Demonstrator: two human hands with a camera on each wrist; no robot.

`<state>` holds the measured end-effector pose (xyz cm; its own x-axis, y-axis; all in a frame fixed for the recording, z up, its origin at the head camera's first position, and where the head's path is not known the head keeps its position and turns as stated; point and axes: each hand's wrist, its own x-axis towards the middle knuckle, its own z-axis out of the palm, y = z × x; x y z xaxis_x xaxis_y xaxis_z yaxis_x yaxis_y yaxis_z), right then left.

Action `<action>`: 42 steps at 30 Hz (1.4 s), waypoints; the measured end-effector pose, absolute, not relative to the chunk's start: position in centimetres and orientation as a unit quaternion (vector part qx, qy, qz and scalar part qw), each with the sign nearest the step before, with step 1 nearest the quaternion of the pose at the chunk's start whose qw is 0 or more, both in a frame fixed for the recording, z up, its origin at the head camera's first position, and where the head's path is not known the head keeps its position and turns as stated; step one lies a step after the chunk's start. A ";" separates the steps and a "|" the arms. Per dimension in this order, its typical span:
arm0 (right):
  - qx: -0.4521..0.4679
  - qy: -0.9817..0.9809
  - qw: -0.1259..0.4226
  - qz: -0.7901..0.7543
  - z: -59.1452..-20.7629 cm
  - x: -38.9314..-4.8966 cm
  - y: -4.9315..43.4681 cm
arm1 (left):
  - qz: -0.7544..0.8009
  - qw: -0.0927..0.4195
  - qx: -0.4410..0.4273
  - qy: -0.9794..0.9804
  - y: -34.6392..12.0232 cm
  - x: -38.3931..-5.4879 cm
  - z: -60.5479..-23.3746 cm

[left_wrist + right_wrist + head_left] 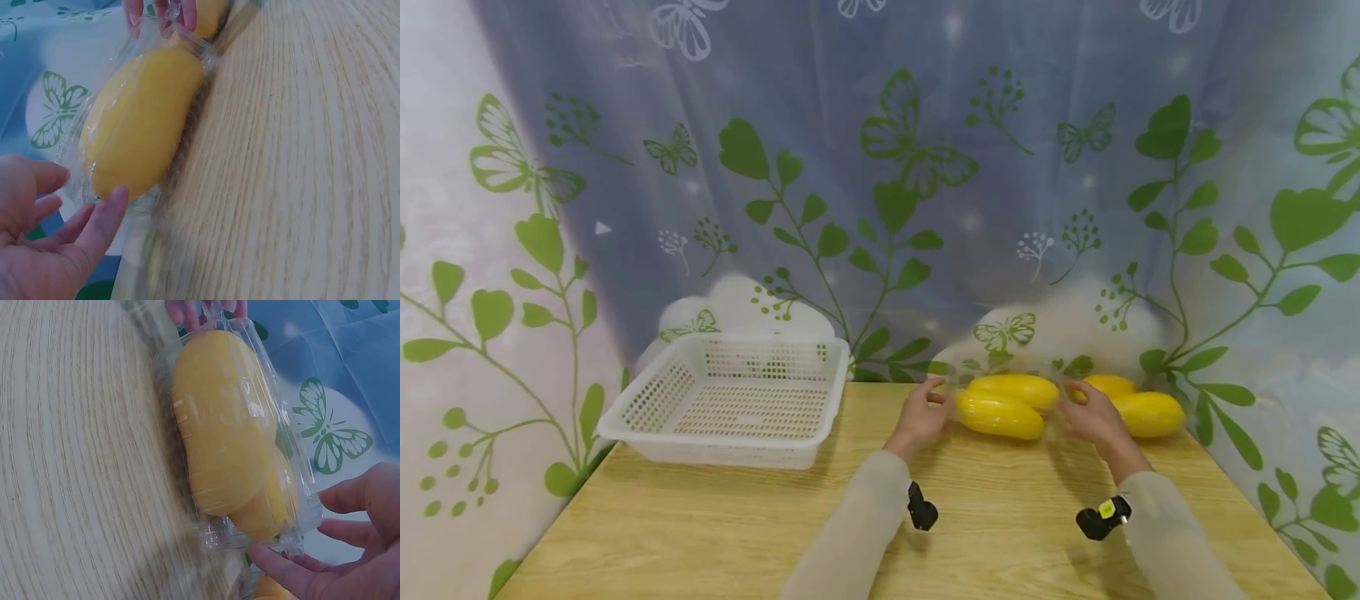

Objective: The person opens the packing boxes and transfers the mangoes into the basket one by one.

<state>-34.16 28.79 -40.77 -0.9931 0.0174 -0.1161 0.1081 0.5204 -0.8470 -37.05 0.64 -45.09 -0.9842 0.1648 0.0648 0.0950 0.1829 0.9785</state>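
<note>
A clear plastic box (306,478) with two yellow mangoes (1000,415) in it lies lengthwise between both hands at the back of the table. My left hand (920,417) holds the box's left end, the fingertips at its lower edge and the thumb beside the plastic in the left wrist view. At the opposite end, my right hand (1092,417) grips the box, with the thumb by one corner and a finger along the underside in the right wrist view. Whether the box touches the table I cannot tell. More yellow mangoes (1152,414) sit just right of my right hand.
A white slatted plastic basket (722,452) stands at the back left of the wooden table (992,533). Behind the table hangs a blue and white curtain (820,167) with green leaves and butterflies. Each forearm carries a small black wrist camera (1102,518).
</note>
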 end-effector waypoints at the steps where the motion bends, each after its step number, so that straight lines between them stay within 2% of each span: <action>1: 0.036 0.871 0.049 -0.487 -40.8 -34.1 28.8 | 0.638 0.028 0.086 0.765 0.6 -37.0 -45.0; 11: 0.009 0.869 0.059 -0.490 -40.7 -33.7 28.5 | 0.673 0.019 0.051 0.738 0.3 -36.8 -45.0; 24: 0.013 0.875 0.058 -0.480 -40.5 -32.7 27.5 | 0.667 0.009 0.053 0.743 -1.0 -36.1 -45.2; 42: -0.002 0.884 0.040 -0.466 -40.9 -30.9 26.5 | 0.662 0.032 0.075 0.745 -2.8 -33.6 -45.3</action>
<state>-30.92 26.53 -40.91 -0.9968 -0.0403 -0.0684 0.0336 0.5666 -0.8233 -33.63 -2.82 -45.31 -0.9868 0.1533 0.0520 0.0697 0.1119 0.9913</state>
